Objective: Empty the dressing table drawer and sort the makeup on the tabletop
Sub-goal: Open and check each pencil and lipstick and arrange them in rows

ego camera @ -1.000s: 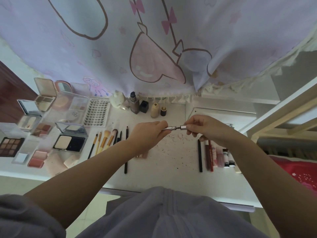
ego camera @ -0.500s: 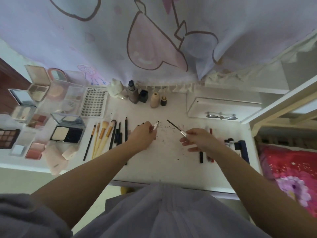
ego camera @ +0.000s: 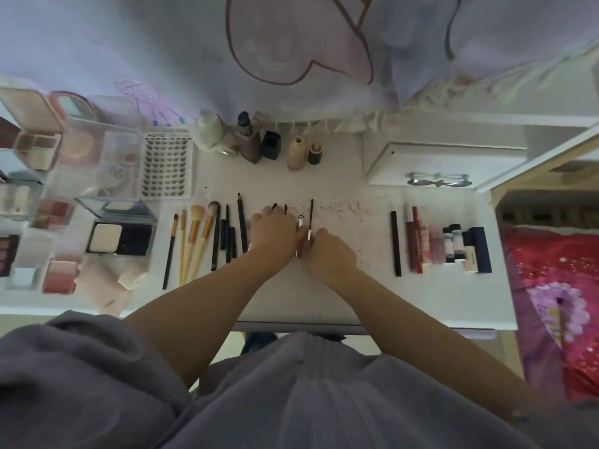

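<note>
A printed pale curtain (ego camera: 291, 53) hangs across twelve o'clock, over the white tabletop (ego camera: 291, 296); a red floral bedspread (ego camera: 557, 303) lies at three o'clock. At nine o'clock, opened compacts and palettes (ego camera: 120, 236) crowd together beside a lash tray (ego camera: 167, 168). Bottles (ego camera: 251, 140) stand in a row at twelve, and a white drawer front (ego camera: 437, 163) with a bow handle sits at one o'clock. Brushes and pencils (ego camera: 194, 241) lie side by side at ten o'clock, lip tubes (ego camera: 447, 246) at three. Reddish specks mark the surface between them. Dead centre, the left hand (ego camera: 275, 234) lies knuckles-up over some pencils, and I can't tell whether those fingers grip anything. A silver tube (ego camera: 299, 223) shows between both hands. The right hand (ego camera: 330, 256) pinches a thin dark wand (ego camera: 310, 217), tip pointing to twelve, just beside the tube
</note>
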Demonstrator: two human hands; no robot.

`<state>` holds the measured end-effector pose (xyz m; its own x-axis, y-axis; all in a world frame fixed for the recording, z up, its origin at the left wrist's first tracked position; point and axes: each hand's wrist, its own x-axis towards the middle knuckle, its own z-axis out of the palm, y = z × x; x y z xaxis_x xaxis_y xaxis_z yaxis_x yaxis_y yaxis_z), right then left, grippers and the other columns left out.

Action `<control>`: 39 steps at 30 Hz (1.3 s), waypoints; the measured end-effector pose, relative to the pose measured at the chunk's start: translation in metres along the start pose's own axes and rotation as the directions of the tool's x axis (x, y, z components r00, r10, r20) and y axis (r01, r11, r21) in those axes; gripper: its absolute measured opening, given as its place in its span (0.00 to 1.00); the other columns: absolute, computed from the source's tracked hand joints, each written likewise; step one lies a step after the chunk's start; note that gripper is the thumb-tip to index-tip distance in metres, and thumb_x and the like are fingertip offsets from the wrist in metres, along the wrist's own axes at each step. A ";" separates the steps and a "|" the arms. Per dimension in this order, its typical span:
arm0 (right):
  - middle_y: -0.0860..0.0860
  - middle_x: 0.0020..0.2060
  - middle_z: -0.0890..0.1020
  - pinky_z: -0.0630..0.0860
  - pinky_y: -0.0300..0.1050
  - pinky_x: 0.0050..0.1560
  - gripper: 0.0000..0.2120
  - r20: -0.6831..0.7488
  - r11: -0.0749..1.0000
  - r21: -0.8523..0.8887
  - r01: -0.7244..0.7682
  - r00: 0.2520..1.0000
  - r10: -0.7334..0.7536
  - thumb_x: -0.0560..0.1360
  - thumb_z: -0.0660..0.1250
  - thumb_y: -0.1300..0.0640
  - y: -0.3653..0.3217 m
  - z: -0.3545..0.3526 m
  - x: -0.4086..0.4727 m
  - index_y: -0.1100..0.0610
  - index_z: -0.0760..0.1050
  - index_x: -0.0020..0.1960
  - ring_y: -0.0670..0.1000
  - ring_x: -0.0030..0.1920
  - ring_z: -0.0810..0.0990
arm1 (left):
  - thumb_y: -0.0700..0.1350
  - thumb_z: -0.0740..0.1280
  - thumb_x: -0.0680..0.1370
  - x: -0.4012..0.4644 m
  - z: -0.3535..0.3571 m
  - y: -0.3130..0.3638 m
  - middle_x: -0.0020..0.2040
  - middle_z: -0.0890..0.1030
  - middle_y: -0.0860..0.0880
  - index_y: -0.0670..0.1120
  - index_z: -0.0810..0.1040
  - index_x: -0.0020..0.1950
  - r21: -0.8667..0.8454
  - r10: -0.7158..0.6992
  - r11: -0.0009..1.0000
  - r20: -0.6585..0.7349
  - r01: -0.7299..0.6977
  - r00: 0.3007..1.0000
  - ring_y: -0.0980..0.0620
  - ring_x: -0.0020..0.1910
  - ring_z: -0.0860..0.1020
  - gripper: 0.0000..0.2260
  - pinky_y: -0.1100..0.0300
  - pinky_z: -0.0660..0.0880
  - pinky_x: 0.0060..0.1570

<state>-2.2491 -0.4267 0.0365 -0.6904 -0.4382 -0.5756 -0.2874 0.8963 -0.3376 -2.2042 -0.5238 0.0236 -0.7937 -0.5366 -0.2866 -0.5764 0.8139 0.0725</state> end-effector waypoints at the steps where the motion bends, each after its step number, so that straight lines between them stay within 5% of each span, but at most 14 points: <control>1: 0.57 0.51 0.79 0.67 0.46 0.43 0.19 -0.005 0.999 -0.039 0.004 1.000 -0.004 0.80 0.50 0.45 -0.001 0.001 0.000 0.59 0.70 0.55 0.58 0.51 0.79 | 0.56 0.54 0.80 0.000 0.000 -0.001 0.55 0.76 0.43 0.44 0.79 0.53 -0.001 0.009 1.000 -0.004 -0.009 1.000 0.44 0.56 0.72 0.20 0.51 0.66 0.51; 7: 0.56 0.50 0.79 0.68 0.46 0.42 0.20 0.021 0.988 -0.129 0.086 0.996 -0.084 0.80 0.50 0.43 0.007 -0.015 0.004 0.58 0.71 0.54 0.58 0.50 0.78 | 0.54 0.55 0.80 -0.002 -0.008 -0.008 0.55 0.77 0.44 0.43 0.77 0.55 -0.037 0.023 0.999 -0.043 -0.025 0.999 0.44 0.56 0.71 0.18 0.52 0.66 0.53; 13: 0.56 0.45 0.81 0.75 0.49 0.49 0.13 -0.167 0.995 -0.093 0.020 0.985 -0.036 0.79 0.55 0.51 0.078 -0.092 0.026 0.59 0.73 0.51 0.57 0.46 0.78 | 0.50 0.56 0.80 0.003 -0.023 0.048 0.50 0.77 0.45 0.43 0.75 0.53 -0.164 0.219 0.956 -0.154 -0.243 0.964 0.45 0.52 0.73 0.14 0.52 0.68 0.49; 16: 0.55 0.41 0.77 0.70 0.46 0.42 0.14 -0.177 0.988 -0.153 -0.007 0.984 -0.021 0.80 0.55 0.51 0.105 -0.113 0.038 0.60 0.72 0.48 0.55 0.41 0.74 | 0.50 0.55 0.81 0.002 -0.014 0.103 0.51 0.77 0.44 0.42 0.74 0.54 -0.258 0.288 0.918 -0.088 -0.301 0.954 0.45 0.52 0.74 0.14 0.53 0.68 0.48; 20: 0.51 0.31 0.73 0.69 0.44 0.39 0.16 -0.082 0.986 -0.163 0.022 0.996 -0.036 0.79 0.58 0.51 0.109 -0.105 0.052 0.57 0.67 0.36 0.53 0.36 0.74 | 0.52 0.54 0.80 0.004 0.005 0.155 0.53 0.77 0.45 0.44 0.71 0.60 -0.265 0.219 0.947 0.110 -0.183 0.970 0.45 0.54 0.74 0.15 0.54 0.68 0.49; 25: 0.52 0.28 0.74 0.69 0.41 0.33 0.10 0.071 0.990 0.133 -0.042 0.997 0.033 0.74 0.64 0.54 0.111 -0.106 0.055 0.59 0.73 0.36 0.51 0.32 0.74 | 0.52 0.58 0.79 0.003 0.009 0.145 0.52 0.76 0.45 0.44 0.72 0.55 -0.337 0.136 0.940 0.198 -0.063 0.971 0.45 0.52 0.74 0.13 0.54 0.69 0.47; 30: 0.50 0.27 0.74 0.57 0.36 0.20 0.08 0.302 0.826 0.546 -0.142 0.953 -0.037 0.72 0.64 0.55 0.101 -0.128 0.037 0.58 0.76 0.37 0.44 0.21 0.65 | 0.43 0.53 0.82 -0.009 -0.021 0.115 0.50 0.77 0.39 0.40 0.70 0.56 -0.498 0.165 0.864 0.137 -0.076 0.977 0.40 0.46 0.76 0.10 0.54 0.68 0.40; 39: 0.43 0.28 0.78 0.66 0.32 0.25 0.11 0.413 0.871 0.329 0.365 0.774 -0.480 0.79 0.62 0.50 0.062 -0.161 -0.004 0.52 0.81 0.44 0.41 0.26 0.70 | 0.51 0.51 0.82 -0.037 -0.069 0.059 0.41 0.77 0.51 0.49 0.71 0.56 -0.339 0.349 0.883 0.014 -0.324 0.937 0.48 0.40 0.75 0.11 0.55 0.68 0.37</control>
<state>-2.3710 -0.3583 0.1381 -0.1220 -0.7973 -0.5911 -0.2837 0.5987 -0.7490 -2.2219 -0.4714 0.1041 -0.9422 -0.2153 -0.2568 -0.3178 0.8170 0.4811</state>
